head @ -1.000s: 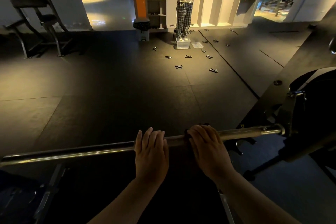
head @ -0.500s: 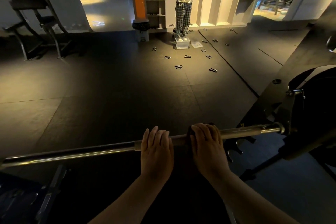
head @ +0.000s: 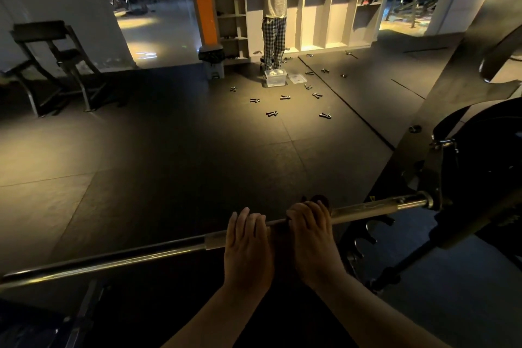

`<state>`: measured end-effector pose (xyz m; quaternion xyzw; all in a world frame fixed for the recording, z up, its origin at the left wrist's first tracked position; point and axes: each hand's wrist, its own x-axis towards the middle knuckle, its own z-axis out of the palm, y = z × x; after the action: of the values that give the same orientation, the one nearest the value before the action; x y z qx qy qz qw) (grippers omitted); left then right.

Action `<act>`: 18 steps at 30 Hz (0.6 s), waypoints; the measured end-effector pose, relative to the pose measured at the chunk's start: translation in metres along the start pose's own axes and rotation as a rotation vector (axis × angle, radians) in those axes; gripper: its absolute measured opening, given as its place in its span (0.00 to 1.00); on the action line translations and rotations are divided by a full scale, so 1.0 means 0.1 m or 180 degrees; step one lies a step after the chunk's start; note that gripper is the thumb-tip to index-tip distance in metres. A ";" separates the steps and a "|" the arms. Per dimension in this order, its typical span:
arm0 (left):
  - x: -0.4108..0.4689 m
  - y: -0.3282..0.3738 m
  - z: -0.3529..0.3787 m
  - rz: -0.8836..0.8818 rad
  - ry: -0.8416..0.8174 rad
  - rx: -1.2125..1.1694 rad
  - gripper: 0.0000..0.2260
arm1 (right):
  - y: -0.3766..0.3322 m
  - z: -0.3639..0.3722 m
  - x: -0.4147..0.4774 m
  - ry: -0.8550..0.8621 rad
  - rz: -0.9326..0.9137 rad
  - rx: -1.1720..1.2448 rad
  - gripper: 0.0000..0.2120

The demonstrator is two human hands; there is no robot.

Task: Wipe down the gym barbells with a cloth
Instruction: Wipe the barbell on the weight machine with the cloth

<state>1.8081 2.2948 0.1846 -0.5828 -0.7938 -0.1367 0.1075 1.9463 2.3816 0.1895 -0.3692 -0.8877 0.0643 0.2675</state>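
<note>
Gym floor (head: 169, 164), bin (head: 275, 82) holding white items (head: 273, 72), left hand (head: 248, 246) gripping barbell (head: 141, 256), right hand (head: 313, 237) gripping cloth (head: 319, 198)

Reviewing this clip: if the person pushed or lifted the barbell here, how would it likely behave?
The barbell looks like a long steel rod: probably rigid and heavy. Its right end sits in a rack, so a push would likely spin it rather than shift it. The shiny shaft may be slippery under the cloth the right hand holds.
</note>
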 end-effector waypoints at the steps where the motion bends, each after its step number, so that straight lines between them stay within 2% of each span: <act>1: 0.01 0.01 0.00 0.0019 0.0001 0.0000 0.25 | 0.10 -0.04 -0.01 -0.0063 -0.0159 -0.0040 0.19; 3: 0.02 0.02 0.00 -0.0078 0.0137 -0.0072 0.19 | 0.31 -0.13 -0.03 -0.0050 -0.0241 -0.0205 0.18; 6: 0.03 0.03 0.00 -0.0151 0.0299 -0.0129 0.14 | 0.30 -0.14 -0.05 0.0177 0.0228 -0.0092 0.16; 8: 0.02 0.04 0.01 -0.0094 0.0371 -0.0101 0.15 | 0.15 -0.07 -0.03 0.0182 0.0342 -0.0078 0.16; 13: -0.01 -0.01 0.01 0.0024 0.0506 -0.0064 0.15 | 0.39 -0.13 -0.09 -0.0007 -0.0111 -0.0343 0.19; 16: -0.01 -0.01 0.05 0.0027 0.0501 -0.0061 0.15 | 0.35 -0.15 -0.06 0.0046 0.0338 -0.0238 0.16; 18: -0.01 -0.03 0.10 0.0002 0.0437 -0.0066 0.17 | 0.13 -0.07 -0.03 0.0076 0.0393 -0.0326 0.17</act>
<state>1.8058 2.2964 0.1749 -0.5733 -0.7829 -0.1845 0.1557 1.9598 2.3885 0.1902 -0.4373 -0.8621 0.0308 0.2544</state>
